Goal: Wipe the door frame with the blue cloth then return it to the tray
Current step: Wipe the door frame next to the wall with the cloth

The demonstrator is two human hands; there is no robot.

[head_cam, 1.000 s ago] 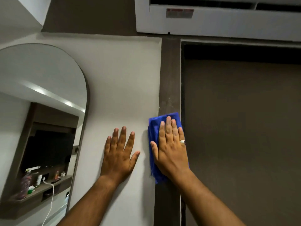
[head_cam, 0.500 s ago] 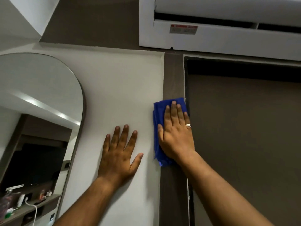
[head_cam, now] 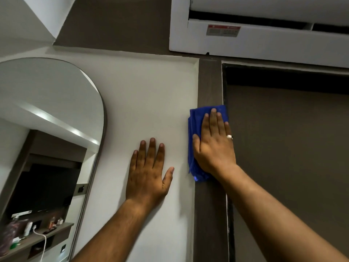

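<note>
The blue cloth (head_cam: 196, 129) was found right of centre in the frame, pressed flat against the dark brown door frame (head_cam: 209, 82), on its vertical left member. The cloth was seen to overlap the frame's width, with its left edge hanging slightly over onto the white wall (head_cam: 151, 95) and its lower end bunched below the wrist. The right hand (head_cam: 214, 144) was laid over the cloth with the fingers extended and close together, palm flat; no clenched grip was observed, the cloth being held by palm pressure against the frame. A ring (head_cam: 229, 136) was noted on one finger of that hand.

The left hand (head_cam: 148, 173) was recorded at centre frame, spread flat on the white wall just beside the door frame, with its grip released and nothing held. The two hands were apart, the thumb of the left pointing toward the cloth.

To the right of the frame member the brown door panel (head_cam: 283, 157) was seen. A white air conditioner (head_cam: 264, 40) was mounted in the upper right of the frame, above the door head, bearing a red and white label (head_cam: 223, 30) whose text could not be read. An arched mirror (head_cam: 51, 129) occupied the left of the frame, reflecting a shelf with small items.
</note>
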